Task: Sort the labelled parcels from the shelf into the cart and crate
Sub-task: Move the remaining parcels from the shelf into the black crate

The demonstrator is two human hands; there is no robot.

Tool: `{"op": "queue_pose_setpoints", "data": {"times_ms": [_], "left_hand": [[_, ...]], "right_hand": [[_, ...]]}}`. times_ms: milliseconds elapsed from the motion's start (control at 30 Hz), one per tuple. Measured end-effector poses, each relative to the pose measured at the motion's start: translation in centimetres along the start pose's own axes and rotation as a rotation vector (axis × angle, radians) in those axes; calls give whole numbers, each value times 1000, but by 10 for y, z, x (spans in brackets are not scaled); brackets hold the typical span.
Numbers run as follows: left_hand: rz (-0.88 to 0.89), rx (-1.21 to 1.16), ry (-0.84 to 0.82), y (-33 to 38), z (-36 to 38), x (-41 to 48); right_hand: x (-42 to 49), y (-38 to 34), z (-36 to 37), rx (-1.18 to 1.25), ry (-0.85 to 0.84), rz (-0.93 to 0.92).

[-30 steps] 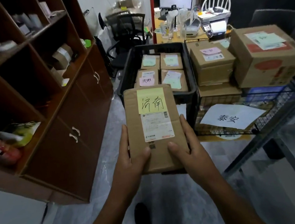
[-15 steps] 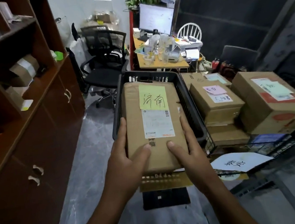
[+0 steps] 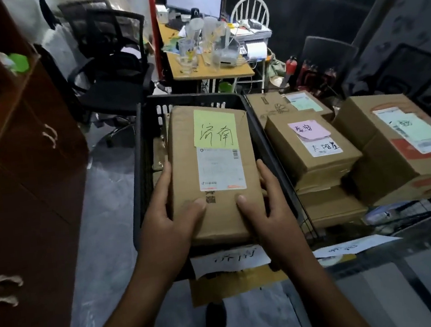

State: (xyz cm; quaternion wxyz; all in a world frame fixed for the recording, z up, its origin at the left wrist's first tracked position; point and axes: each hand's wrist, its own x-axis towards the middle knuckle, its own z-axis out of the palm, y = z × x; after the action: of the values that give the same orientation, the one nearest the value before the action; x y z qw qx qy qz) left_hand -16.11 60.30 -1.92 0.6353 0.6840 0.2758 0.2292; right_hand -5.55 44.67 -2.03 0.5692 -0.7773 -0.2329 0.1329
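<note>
Your left hand (image 3: 165, 221) and right hand (image 3: 265, 211) grip the brown cardboard parcel with yellow-green note (image 3: 213, 169) by its near corners, fingers curled round its sides, above the black plastic crate (image 3: 137, 156).

Brown cardboard parcel (image 3: 217, 224) carries a yellow-green note (image 3: 214, 128) with black handwriting above a white label (image 3: 220, 168); the crate (image 3: 138, 159) is black; at 3 o'clock a pink note (image 3: 308, 130); at 9 o'clock, a reddish-brown cabinet (image 3: 22, 187)
</note>
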Motion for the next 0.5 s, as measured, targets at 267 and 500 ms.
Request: {"op": "queue_pose_setpoints", "data": {"times_ms": [267, 500], "left_hand": [[-109, 46, -13, 6, 18, 101], [-202, 28, -53, 4, 66, 183]], "right_hand": [[91, 18, -10, -221, 126, -39], [154, 32, -16, -234, 110, -31]]}}
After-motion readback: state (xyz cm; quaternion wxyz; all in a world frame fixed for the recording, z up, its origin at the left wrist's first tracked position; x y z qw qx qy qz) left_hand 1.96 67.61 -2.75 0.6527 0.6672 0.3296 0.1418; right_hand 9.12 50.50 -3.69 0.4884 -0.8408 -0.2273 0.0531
